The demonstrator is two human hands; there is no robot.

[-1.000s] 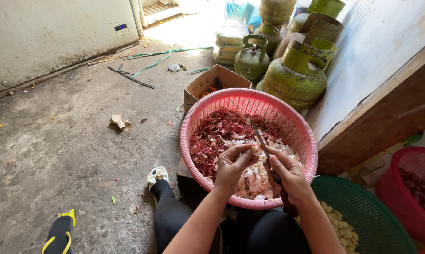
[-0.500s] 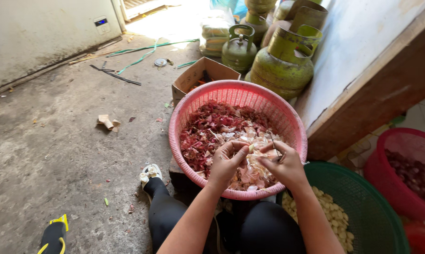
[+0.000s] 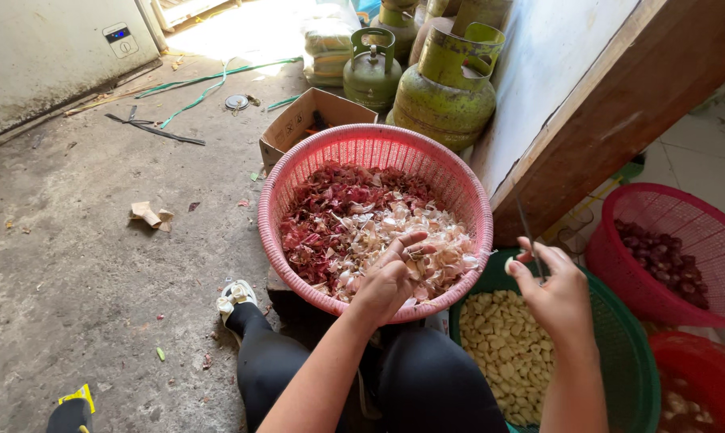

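Now the hands have parted: half a second ago both worked close together over the peelings, and the right hand [image 3: 559,293] has since swung out to the right, so that it hangs above the green basket [image 3: 631,365] of pale peeled cloves [image 3: 502,349], apart from the pink basket [image 3: 298,172]. That pink basket, the largest thing in the near middle, rests on the person's lap and is heaped with red and whitish papery skins [image 3: 354,216]; judging by this, a peeled piece is being carried across while the skins stay behind. Far behind it stand green gas cylinders [image 3: 446,92] against the wall, with an open cardboard box [image 3: 294,120] to their left on the concrete floor [image 3: 82,240]. At the right edge a second pink basket [image 3: 675,212] holds dark red unpeeled bulbs [image 3: 663,261].

The left hand [image 3: 390,281] lies on the skins at the near rim of the pink basket, fingers curled loosely, touching the heap; whether it pinches anything I cannot tell. The right hand is closed around a thin knife [image 3: 529,236], blade pointing up and away, and a small pale piece seems to sit at its thumb tip, too small to be sure
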